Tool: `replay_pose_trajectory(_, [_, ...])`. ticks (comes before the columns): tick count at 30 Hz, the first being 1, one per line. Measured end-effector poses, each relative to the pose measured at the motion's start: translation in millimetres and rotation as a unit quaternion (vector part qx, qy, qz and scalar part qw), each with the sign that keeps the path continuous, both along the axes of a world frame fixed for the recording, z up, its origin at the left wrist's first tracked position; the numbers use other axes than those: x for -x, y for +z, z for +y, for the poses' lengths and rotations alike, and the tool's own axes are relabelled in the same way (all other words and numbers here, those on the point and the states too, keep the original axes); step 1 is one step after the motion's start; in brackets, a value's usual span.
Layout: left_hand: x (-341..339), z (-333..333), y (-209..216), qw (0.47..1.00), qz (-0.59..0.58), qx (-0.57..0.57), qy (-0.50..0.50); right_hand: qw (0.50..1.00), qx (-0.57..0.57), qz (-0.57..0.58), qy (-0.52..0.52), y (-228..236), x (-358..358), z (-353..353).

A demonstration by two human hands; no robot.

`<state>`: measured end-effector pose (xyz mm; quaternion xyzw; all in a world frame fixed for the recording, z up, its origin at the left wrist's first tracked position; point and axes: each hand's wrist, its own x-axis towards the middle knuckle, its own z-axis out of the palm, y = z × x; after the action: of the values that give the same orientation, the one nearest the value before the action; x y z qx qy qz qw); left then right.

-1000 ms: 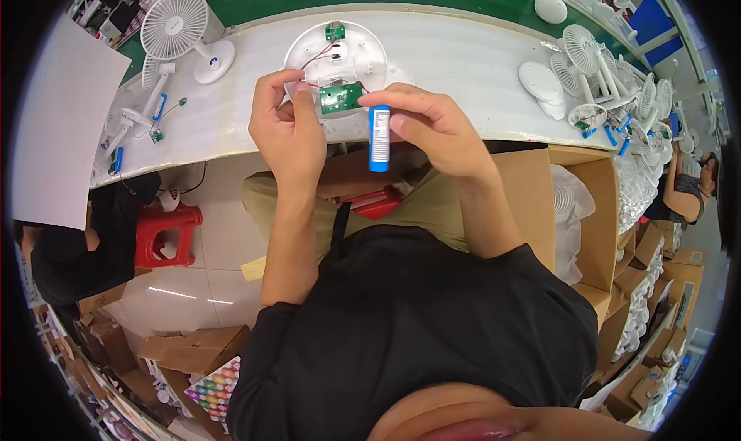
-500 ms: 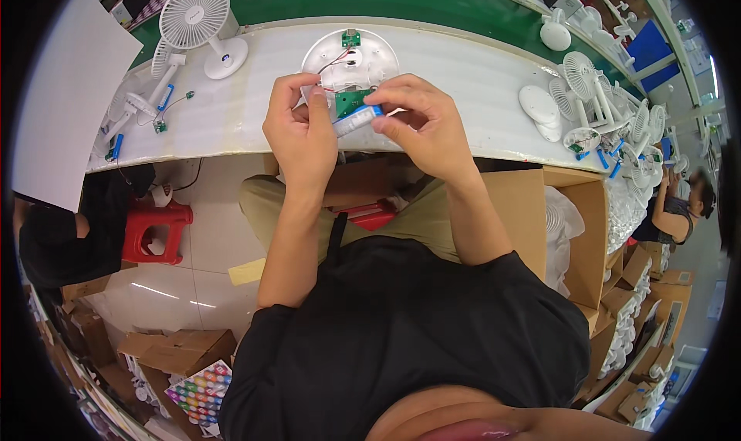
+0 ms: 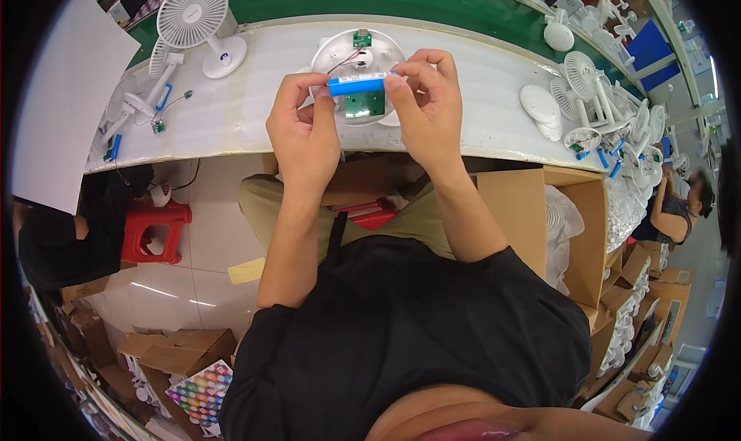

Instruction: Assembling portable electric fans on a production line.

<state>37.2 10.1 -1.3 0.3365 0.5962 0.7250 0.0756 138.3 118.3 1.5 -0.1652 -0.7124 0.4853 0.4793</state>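
Between my two hands a blue cylindrical battery [image 3: 360,84] is held level, one end in each hand. My left hand [image 3: 306,128] pinches its left end with thumb and fingers. Thumb and forefinger of my right hand [image 3: 429,105] grip the right end. Just below the battery shows a green circuit board [image 3: 365,106]. Behind them lies a round white fan base [image 3: 329,58], open side up, with thin red and dark wires inside. A smaller green board [image 3: 362,38] sits at its far rim. The battery and fingers cover part of the base.
A white desk fan [image 3: 194,16] stands at the left of the white worktable [image 3: 266,67]. Fan parts and loose blue batteries [image 3: 603,158] lie at the right. An open cardboard box [image 3: 509,209] is below the table's right side; a red stool [image 3: 157,229] stands left.
The battery has moved up and away from me, turning from tilted to level. My right hand has shifted up with it. The white base now sits slightly further right.
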Motion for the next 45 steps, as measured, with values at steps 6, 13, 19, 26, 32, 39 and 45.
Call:
replay_pose_trajectory(6, [-0.4,2.9,1.6,0.999,-0.03,-0.032,0.017,0.993,-0.055,-0.02,-0.104,-8.5,18.7,0.3])
replay_pose_trajectory(13, [12.1,-5.5,-0.1,1.0,-0.015,-0.02,0.019,0.996,-0.045,0.065,0.03,-14.0,42.6,12.1])
replay_pose_trajectory(19, [26.1,-8.9,2.6,0.998,-0.026,-0.038,0.041,0.982,0.074,0.051,0.168,-3.7,36.8,13.2])
replay_pose_trajectory(26, [51.3,-11.0,1.2,1.0,-0.02,-0.012,-0.013,0.983,0.059,0.021,0.174,-14.0,47.8,25.6])
replay_pose_trajectory(32, [95.0,-14.0,10.2,0.995,0.066,0.072,0.005,0.987,0.037,0.01,0.157,-11.5,83.7,24.5])
replay_pose_trajectory(39, [65.9,-17.1,3.9,0.997,0.035,0.07,-0.019,0.985,0.027,0.027,0.17,-21.1,49.9,33.3])
replay_pose_trajectory(45, [54.3,-27.0,5.4,1.0,-0.005,0.014,0.012,0.986,0.144,0.067,0.054,-13.2,8.6,54.7])
